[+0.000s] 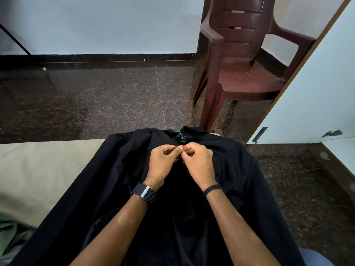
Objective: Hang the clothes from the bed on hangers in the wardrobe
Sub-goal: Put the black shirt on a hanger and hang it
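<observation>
Two hands at work: both meet at the chest placket of one garment, just below its collar.
Garment: black collared cotton-like shirt, spread front-up over the edge of the bed, collar toward the floor side, body running back toward you.
Hanger: a sliver of green plastic hanger shows at the collar opening; you may judge it is already inside the shoulders, though most of it is hidden.
Handling: expect soft, limp, light cloth that folds and slides under its own weight; it will not hold a shape unless carried by the hanger.
Where to hold: take it by the hanger neck at the collar when lifting, not by a sleeve or hem.
Left hand: fingers curled, thumb and forefinger pinching the left edge of the placket.
Right hand: fingers curled, fingertips pinching the facing edge, touching the left thumb.
Step judged: you appear to be fastening an upper button; the button itself is too small to make out.
Surroundings: brown moulded plastic chair stands on the dark speckled stone floor; white wardrobe door is open at the right.
</observation>
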{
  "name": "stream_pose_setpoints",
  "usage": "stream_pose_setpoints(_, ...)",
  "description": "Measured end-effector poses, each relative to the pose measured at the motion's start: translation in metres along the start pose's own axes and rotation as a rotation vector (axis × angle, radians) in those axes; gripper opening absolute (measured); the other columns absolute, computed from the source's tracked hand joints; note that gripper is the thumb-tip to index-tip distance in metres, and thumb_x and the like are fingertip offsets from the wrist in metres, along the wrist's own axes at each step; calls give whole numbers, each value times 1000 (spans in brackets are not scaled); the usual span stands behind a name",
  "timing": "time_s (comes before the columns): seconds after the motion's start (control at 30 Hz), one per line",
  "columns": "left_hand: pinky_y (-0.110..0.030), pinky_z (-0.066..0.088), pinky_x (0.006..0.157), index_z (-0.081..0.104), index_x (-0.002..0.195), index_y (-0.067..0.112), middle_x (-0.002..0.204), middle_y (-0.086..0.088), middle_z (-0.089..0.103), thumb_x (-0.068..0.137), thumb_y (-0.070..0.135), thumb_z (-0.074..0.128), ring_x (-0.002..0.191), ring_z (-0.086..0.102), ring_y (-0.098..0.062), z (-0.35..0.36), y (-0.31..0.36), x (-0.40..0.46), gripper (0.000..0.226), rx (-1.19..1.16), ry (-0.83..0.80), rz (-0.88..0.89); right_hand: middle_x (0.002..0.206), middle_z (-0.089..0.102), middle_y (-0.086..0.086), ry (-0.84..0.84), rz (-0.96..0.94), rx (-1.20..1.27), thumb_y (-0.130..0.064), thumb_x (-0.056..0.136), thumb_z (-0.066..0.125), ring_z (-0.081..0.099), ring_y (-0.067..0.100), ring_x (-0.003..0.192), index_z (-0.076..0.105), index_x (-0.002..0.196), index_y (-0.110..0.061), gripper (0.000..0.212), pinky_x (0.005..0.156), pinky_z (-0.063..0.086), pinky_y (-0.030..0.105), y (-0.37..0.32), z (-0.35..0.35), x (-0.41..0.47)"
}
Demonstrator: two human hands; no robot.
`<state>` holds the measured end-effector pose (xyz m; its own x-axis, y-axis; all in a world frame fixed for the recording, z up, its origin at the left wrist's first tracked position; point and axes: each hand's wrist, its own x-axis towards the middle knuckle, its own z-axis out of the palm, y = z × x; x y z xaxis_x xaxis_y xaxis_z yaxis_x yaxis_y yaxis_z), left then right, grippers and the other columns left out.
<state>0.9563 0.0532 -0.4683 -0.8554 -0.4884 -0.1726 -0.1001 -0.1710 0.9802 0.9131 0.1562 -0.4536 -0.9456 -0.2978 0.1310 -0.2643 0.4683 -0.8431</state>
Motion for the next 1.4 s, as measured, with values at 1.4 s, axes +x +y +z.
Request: stream_pose_setpoints(1.4, -22, 54, 76, 53, 91, 21, 82, 2, 72, 80, 18, 77, 80, 70, -10, -1, -28, -64, 26, 181, 5, 49, 78, 65, 9, 35, 460, 619, -11, 92, 60, 63, 10, 69, 68, 77, -4, 18, 53, 52, 21, 26, -4, -76)
